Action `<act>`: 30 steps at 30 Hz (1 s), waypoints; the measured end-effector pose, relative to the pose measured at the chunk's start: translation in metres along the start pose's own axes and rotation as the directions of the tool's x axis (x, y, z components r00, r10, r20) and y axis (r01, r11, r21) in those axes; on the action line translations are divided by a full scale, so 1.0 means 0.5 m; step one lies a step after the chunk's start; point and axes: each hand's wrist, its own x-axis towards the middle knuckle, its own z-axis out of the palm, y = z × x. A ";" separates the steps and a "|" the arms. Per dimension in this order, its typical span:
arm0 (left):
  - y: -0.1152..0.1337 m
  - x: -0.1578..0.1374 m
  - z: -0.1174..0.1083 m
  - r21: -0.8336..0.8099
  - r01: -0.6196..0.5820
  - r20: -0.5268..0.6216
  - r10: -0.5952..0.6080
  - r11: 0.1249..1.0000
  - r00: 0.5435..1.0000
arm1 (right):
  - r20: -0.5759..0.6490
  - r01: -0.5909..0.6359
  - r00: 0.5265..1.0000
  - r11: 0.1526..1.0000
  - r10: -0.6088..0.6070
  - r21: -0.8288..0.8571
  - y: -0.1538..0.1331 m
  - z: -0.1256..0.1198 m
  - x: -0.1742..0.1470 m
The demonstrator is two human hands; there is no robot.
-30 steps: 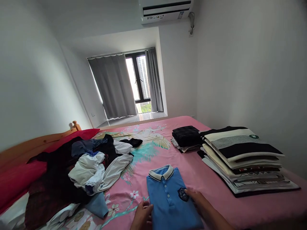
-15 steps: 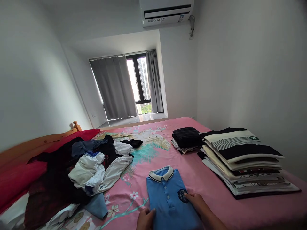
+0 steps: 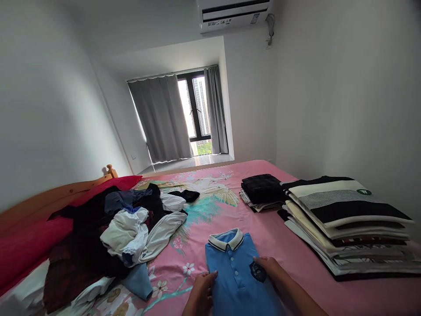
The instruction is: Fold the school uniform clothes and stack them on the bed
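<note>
Blue polo shirt (image 3: 235, 272), folded, lay collar-up on the pink bed (image 3: 279, 245) near the front edge. Left hand (image 3: 200, 292) pressed flat on its left edge, right hand (image 3: 271, 270) flat by the chest badge, fingers extended, gripping nothing.

Both hands, left hand (image 3: 201, 290) and right hand (image 3: 270, 268), rest flat on folded blue polo (image 3: 235, 272).

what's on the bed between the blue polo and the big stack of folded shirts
Nothing: in the head view, only bare pink bedsheet lies between the blue polo and the folded stack.
</note>
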 end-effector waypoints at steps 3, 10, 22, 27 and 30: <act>-0.020 0.039 -0.006 0.031 -0.005 -0.014 0.005 1.000 1.000 | -0.015 0.049 0.999 0.997 -0.050 -0.067 0.015 -0.008 0.021; -0.040 0.083 -0.026 0.080 -0.079 -0.025 0.081 0.994 0.996 | -0.129 0.173 0.967 0.937 -0.220 -0.302 0.042 -0.018 0.033; -0.031 0.046 -0.021 0.135 -0.151 -0.041 0.158 0.979 0.987 | -0.136 0.207 0.954 0.915 -0.268 -0.347 0.040 -0.014 0.017; -0.031 0.038 -0.016 0.129 -0.172 -0.038 0.178 0.977 0.983 | -0.116 0.196 0.964 0.934 -0.240 -0.300 0.037 -0.012 0.008; -0.037 0.041 -0.016 0.123 -0.182 -0.035 0.188 0.976 0.982 | -0.113 0.194 0.966 0.940 -0.233 -0.280 0.038 -0.014 0.009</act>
